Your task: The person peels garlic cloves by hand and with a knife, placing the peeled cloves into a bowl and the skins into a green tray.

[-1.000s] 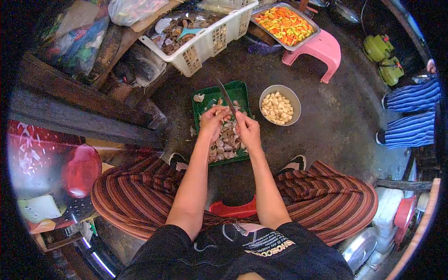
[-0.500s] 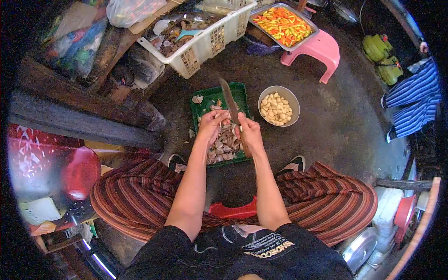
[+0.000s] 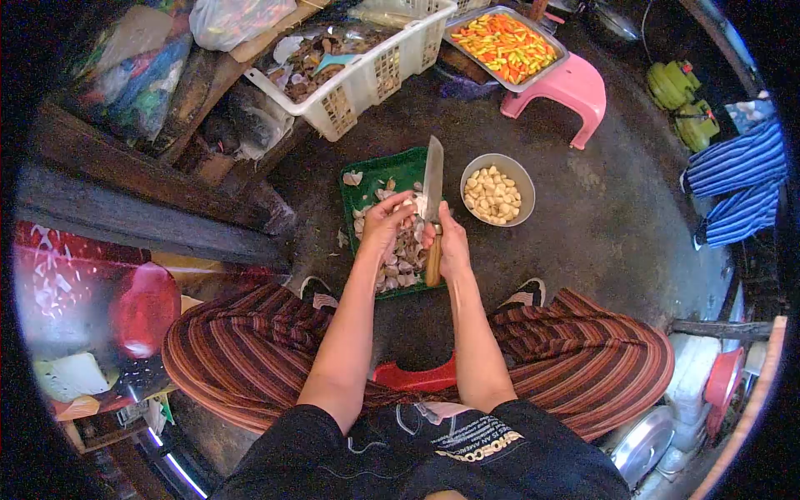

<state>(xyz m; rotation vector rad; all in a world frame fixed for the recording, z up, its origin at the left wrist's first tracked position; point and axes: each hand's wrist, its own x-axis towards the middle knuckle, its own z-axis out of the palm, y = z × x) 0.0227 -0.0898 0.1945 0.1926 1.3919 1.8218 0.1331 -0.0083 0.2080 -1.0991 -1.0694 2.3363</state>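
Note:
In the head view my right hand [image 3: 452,242] is closed on a knife [image 3: 433,179], its blade pointing away from me and its wooden handle showing below my fingers. Close beside the blade, my left hand [image 3: 385,227] pinches a small pale garlic clove [image 3: 409,202], partly hidden by the fingers. Both hands are above a green tray [image 3: 407,162] with unpeeled garlic cloves [image 3: 397,272] and loose skins on it. To the right of the tray stands a metal bowl [image 3: 527,192] with peeled garlic cloves [image 3: 493,195] inside.
A metal tray [image 3: 567,55] of orange and yellow chillies rests by a pink stool [image 3: 583,87]. At the back left is a white plastic basket [image 3: 367,90]. A person's striped blue clothing [image 3: 737,179] shows at the right, near green gas cylinders [image 3: 696,125].
The knife has swung from leaning left to nearly straight ahead, its handle now in sight. My right hand has turned and shifted slightly right. My left hand stays close to the blade.

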